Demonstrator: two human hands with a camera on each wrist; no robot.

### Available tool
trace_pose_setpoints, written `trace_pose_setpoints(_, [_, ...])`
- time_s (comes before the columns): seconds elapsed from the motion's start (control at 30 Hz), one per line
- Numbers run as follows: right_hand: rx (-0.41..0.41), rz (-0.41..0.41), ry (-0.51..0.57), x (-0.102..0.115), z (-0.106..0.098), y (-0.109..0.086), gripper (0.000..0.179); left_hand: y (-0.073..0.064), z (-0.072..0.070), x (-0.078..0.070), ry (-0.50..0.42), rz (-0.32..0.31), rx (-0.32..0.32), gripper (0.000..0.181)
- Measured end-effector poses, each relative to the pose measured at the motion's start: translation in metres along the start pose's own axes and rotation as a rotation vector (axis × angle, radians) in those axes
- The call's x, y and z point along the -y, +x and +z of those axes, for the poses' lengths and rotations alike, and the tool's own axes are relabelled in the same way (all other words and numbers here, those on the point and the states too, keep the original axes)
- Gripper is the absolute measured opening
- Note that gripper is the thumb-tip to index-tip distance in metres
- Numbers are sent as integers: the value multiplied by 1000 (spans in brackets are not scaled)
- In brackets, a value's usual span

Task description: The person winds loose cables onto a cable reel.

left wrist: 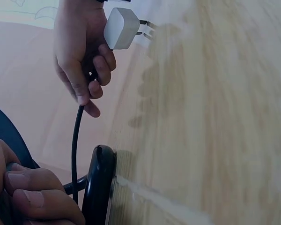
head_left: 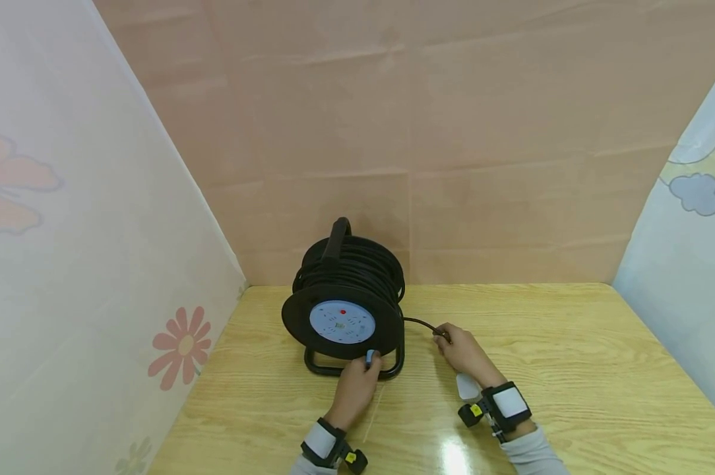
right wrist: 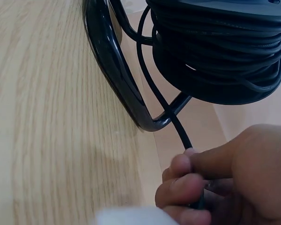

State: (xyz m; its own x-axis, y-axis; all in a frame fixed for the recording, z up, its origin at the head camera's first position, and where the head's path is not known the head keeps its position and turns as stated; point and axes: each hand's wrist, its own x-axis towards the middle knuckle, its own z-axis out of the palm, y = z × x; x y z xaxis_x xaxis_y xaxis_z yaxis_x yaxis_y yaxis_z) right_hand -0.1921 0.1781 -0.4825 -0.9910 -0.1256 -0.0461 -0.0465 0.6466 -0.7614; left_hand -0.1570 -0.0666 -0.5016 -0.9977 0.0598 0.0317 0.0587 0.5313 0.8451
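A black cable reel (head_left: 342,297) stands on the table, its round face with a pale blue socket panel (head_left: 342,322) tilted toward me. Low on that face, my left hand (head_left: 356,386) grips a small blue knob (head_left: 370,357) at the disc's edge. Black cable (head_left: 418,321) runs from the reel's right side to my right hand (head_left: 466,353), which holds it between thumb and curled fingers. Past that hand, the cable's white plug (left wrist: 122,29) hangs by the wrist, its pins pointing outward in the left wrist view.
The reel rests on a black tubular frame (right wrist: 124,89) and has a carrying handle (head_left: 337,239) on top. Behind the wooden table (head_left: 541,343) rises a brown paper-covered wall (head_left: 482,132). Patterned white panels (head_left: 84,198) flank the left and right sides.
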Motion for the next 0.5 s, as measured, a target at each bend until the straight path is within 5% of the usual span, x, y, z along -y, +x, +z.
trace_pose_setpoints(0.33, [9, 17, 48, 2, -1, -1, 23, 2, -6, 9, 32, 29, -4, 50])
trace_pose_setpoints(0.5, [-15, 5, -20, 2, 0, -1, 21, 2, -8, 14, 62, 4, 5, 50])
